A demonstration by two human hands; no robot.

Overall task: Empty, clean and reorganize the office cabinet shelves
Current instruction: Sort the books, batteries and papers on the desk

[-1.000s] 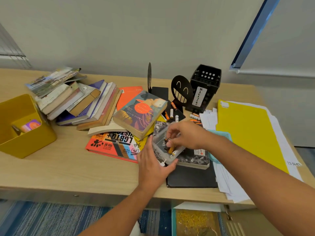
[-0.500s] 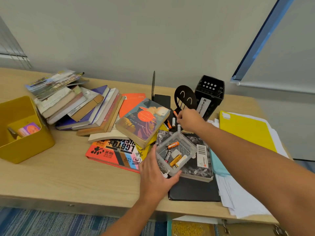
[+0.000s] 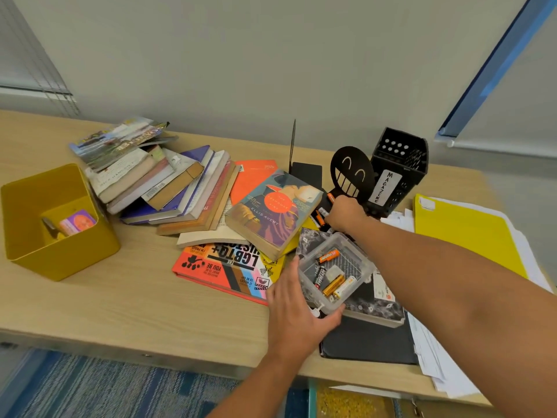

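Observation:
A small clear plastic box (image 3: 355, 260) with several batteries inside sits on a marbled black notebook (image 3: 379, 300). My left hand (image 3: 298, 309) grips the box's near left corner, thumb along its side. My right hand (image 3: 343, 214) reaches past the box, fingers curled down over loose batteries (image 3: 320, 217) lying on the desk in front of a black smiley bookend (image 3: 351, 170). Whether it holds a battery is hidden by the hand.
A toppled row of books (image 3: 168, 188) fills the desk's middle, with a novel (image 3: 271, 212) and an orange hardback (image 3: 220, 267) in front. A yellow bin (image 3: 27, 236) stands left. Black magazine holder (image 3: 398, 173), yellow folder (image 3: 470, 236) and papers lie right.
My right hand left the clear box and moved back to the loose batteries by the bookend, then lowered onto them. My left hand kept hold of the box.

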